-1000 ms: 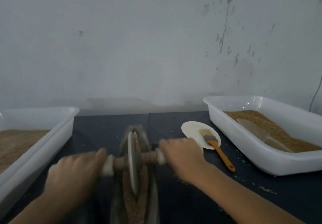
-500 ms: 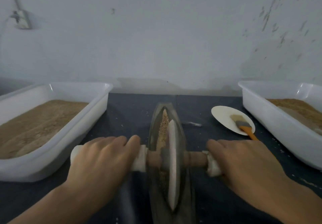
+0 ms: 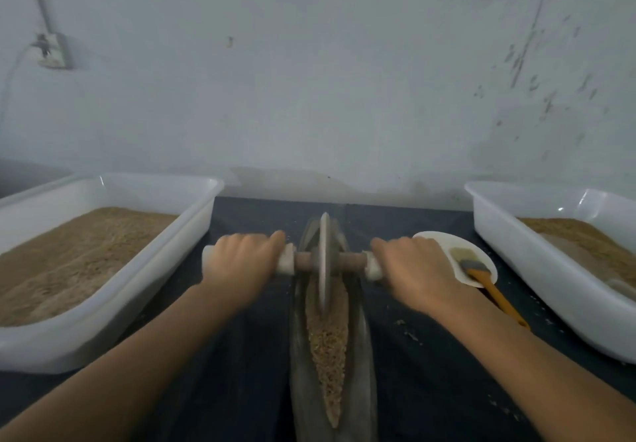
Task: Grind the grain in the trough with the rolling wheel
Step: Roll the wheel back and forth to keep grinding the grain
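A long, narrow grey trough (image 3: 363, 348) lies on the dark table, running away from me, with brown grain (image 3: 328, 342) along its groove. The grey rolling wheel (image 3: 324, 262) stands upright in the far part of the trough on a wooden axle with white-wrapped ends. My left hand (image 3: 239, 262) grips the left handle and my right hand (image 3: 418, 271) grips the right handle, both arms stretched forward.
A white tub (image 3: 113, 307) of brown grain stands at the left, another white tub (image 3: 550, 280) with grain at the right. A white dish (image 3: 444, 240) carrying an orange-handled brush (image 3: 488, 286) sits beside my right hand. A wall closes the far edge.
The wheel has rolled away from me toward the trough's far end, my arms stretching out with it. More grain now shows in the near part of the groove.
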Action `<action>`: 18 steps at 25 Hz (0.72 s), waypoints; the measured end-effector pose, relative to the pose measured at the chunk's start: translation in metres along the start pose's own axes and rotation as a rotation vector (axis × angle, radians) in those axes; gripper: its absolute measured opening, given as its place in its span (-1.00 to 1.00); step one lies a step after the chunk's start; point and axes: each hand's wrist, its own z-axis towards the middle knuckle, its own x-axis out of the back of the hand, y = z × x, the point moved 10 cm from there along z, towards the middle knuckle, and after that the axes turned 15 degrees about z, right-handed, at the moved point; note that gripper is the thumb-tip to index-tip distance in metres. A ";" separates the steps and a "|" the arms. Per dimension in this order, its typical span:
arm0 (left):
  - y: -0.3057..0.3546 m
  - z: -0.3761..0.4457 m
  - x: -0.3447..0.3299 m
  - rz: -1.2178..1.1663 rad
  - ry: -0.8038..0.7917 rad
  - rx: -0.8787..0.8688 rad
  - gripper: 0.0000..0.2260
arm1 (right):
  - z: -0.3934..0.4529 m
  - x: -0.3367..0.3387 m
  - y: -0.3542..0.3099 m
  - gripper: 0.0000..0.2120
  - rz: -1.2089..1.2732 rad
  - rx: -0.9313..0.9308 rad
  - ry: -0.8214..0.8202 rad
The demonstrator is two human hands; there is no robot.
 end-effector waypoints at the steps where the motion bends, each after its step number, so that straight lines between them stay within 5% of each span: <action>1: 0.005 -0.029 0.010 -0.014 0.045 -0.038 -0.65 | -0.023 0.006 -0.010 -0.69 0.000 0.061 -0.004; 4: 0.007 -0.097 0.051 -0.127 0.265 -0.162 -0.53 | -0.085 0.047 -0.041 -0.44 -0.016 0.271 0.175; 6: 0.002 -0.110 0.059 -0.104 0.277 -0.171 -0.54 | -0.092 0.051 -0.036 -0.33 0.024 0.234 0.157; 8: 0.007 -0.088 0.047 -0.024 0.151 -0.162 -0.50 | -0.074 0.024 -0.026 -0.42 0.019 0.155 -0.003; 11: 0.007 -0.021 0.010 0.120 0.078 -0.050 -0.59 | -0.014 -0.003 0.005 -0.73 0.013 -0.043 -0.018; 14: -0.007 0.031 -0.014 0.062 0.008 0.070 -0.77 | 0.037 -0.001 0.012 -0.79 -0.066 -0.035 0.083; 18: -0.007 -0.006 -0.012 -0.076 -0.022 0.053 -0.73 | 0.015 0.010 -0.012 -0.76 -0.087 0.058 0.045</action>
